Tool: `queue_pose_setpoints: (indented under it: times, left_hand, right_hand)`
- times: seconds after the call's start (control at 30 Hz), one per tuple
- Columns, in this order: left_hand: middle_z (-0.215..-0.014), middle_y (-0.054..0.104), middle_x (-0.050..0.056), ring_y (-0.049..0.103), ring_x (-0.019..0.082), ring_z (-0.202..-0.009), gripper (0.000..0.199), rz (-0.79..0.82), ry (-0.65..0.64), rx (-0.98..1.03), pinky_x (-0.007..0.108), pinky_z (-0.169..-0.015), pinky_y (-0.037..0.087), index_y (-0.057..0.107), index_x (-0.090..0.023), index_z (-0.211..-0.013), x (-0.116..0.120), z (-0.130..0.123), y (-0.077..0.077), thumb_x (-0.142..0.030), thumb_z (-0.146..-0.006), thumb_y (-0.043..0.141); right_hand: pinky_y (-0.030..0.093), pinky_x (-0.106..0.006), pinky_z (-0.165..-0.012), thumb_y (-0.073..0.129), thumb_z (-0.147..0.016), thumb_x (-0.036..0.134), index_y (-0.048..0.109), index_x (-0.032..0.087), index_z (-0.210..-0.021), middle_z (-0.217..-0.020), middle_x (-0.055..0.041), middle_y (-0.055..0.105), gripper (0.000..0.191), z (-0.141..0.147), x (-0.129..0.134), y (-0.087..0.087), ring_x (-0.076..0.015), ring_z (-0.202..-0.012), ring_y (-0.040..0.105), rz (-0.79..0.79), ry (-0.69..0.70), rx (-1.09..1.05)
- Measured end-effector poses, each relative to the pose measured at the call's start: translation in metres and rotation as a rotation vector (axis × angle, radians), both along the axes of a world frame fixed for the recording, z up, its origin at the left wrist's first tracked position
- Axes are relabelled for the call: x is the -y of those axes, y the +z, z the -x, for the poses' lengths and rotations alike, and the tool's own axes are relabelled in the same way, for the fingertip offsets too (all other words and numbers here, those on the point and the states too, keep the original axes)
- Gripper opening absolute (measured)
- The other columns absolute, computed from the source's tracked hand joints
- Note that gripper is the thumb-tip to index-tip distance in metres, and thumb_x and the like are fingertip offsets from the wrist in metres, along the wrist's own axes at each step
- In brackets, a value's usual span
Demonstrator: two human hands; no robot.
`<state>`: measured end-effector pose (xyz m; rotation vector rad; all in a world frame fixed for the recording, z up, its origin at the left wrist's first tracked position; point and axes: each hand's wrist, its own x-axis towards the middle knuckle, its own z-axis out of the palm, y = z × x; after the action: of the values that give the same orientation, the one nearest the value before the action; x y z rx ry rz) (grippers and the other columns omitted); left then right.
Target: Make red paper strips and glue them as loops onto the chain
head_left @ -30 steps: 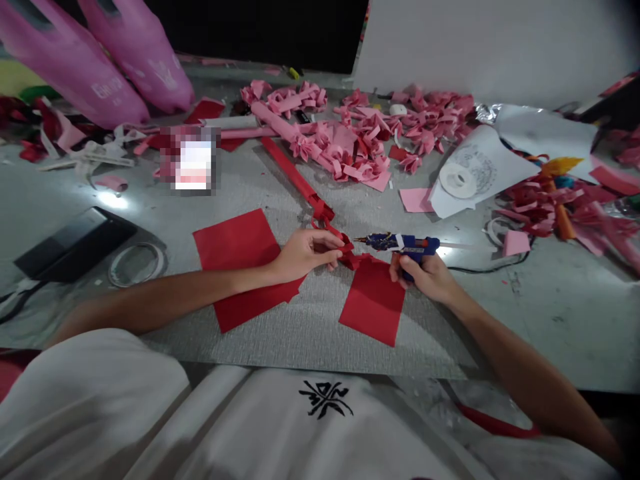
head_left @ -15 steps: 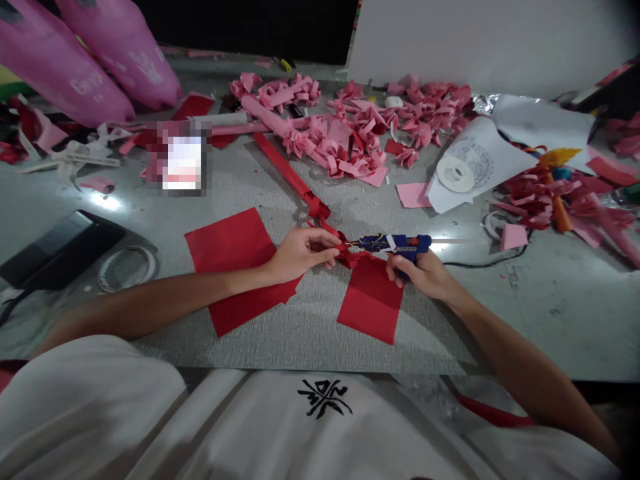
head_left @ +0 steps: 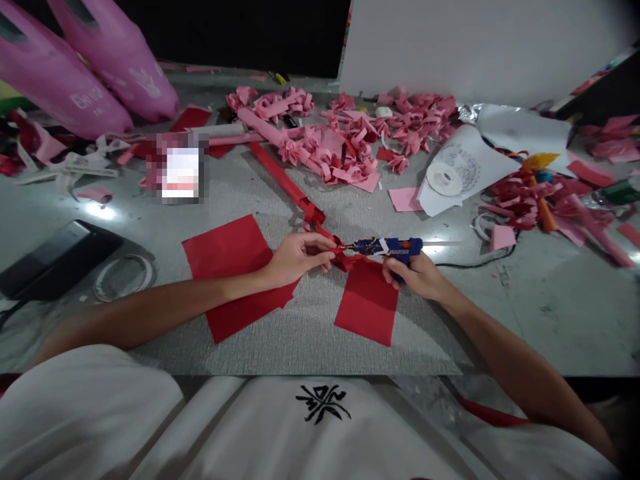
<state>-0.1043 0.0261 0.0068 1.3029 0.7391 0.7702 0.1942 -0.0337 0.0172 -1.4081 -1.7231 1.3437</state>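
My right hand (head_left: 410, 275) is closed round the grip of a blue hot glue gun (head_left: 387, 247), with a clear glue stick (head_left: 443, 244) poking out of its back. The gun's nozzle points left and meets a small red paper strip (head_left: 339, 249). Pinched between the thumb and fingers of my left hand (head_left: 303, 259) is that strip; its far end is partly hidden. Beneath my left wrist lies a large red paper sheet (head_left: 230, 250), and a smaller red sheet (head_left: 367, 303) lies below the gun. Curled red paper pieces (head_left: 314, 215) trail away behind my left hand.
Pink paper flowers and curls (head_left: 345, 137) are heaped along the back. White paper (head_left: 457, 170) with a tape roll (head_left: 445, 180) lies right of them. At left are a black device (head_left: 60, 257), a clear tape ring (head_left: 123, 275) and pink bottles (head_left: 120, 60). A black cord (head_left: 480, 264) runs right.
The view has shifted slightly, so everything sits a little further left and lower. Both hands keep their hold, with the nozzle still at the red strip.
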Motion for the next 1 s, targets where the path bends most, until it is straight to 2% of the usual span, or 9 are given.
queue_pose_setpoints:
  times: [0.17,0.33,0.63,0.83,1.0]
  left_hand:
    - [-0.074,0.076,0.004,0.073,0.013,-0.062,0.037,0.000,0.004,-0.006,0.024,-0.063,0.064,0.074,-0.010,-0.103,0.0002,0.0003,0.0008,-0.039,-0.082,0.086]
    - [-0.077,0.077,0.005,0.074,0.013,-0.064,0.037,-0.002,0.009,0.010,0.023,-0.062,0.063,0.074,-0.010,-0.103,0.0012,0.0006,0.0019,-0.038,-0.082,0.085]
    - [-0.080,0.077,0.005,0.073,0.013,-0.065,0.034,0.012,0.015,0.043,0.024,-0.063,0.063,0.074,-0.010,-0.103,0.0011,0.0007,0.0017,-0.034,-0.083,0.085]
    - [-0.083,0.078,0.005,0.074,0.013,-0.066,0.033,0.001,0.015,0.022,0.024,-0.064,0.064,0.074,-0.010,-0.103,0.0010,0.0009,0.0003,-0.033,-0.083,0.085]
    - [-0.081,0.078,0.005,0.074,0.014,-0.066,0.033,-0.022,0.021,0.011,0.025,-0.065,0.064,0.075,-0.011,-0.104,0.0007,0.0016,-0.0029,-0.036,-0.084,0.084]
  right_hand:
    - [0.040,-0.025,-0.044,0.053,-0.099,0.066,0.060,0.020,-0.066,-0.056,-0.0010,0.061,0.057,-0.0001,-0.0008,0.0010,-0.0113,-0.044,0.053,-0.027,0.016,0.057]
    - [0.040,-0.026,-0.045,0.051,-0.100,0.066,0.060,0.020,-0.066,-0.058,-0.0014,0.062,0.057,-0.0014,-0.0002,-0.0007,-0.0120,-0.045,0.053,-0.042,0.020,0.077]
    - [0.040,-0.029,-0.052,0.046,-0.101,0.069,0.056,0.022,-0.062,-0.053,-0.0010,0.057,0.062,-0.0056,0.0033,0.0073,-0.0135,-0.048,0.050,-0.123,0.016,0.160]
    - [0.043,-0.028,-0.058,0.045,-0.103,0.063,0.058,0.021,-0.068,-0.059,-0.0010,0.060,0.056,-0.0020,0.0057,-0.0007,-0.0140,-0.054,0.056,-0.174,0.039,0.232]
    - [0.037,-0.027,-0.053,0.048,-0.103,0.060,0.057,0.022,-0.071,-0.054,0.0012,0.053,0.051,-0.0047,0.0065,0.0004,-0.0136,-0.052,0.048,-0.219,-0.002,0.315]
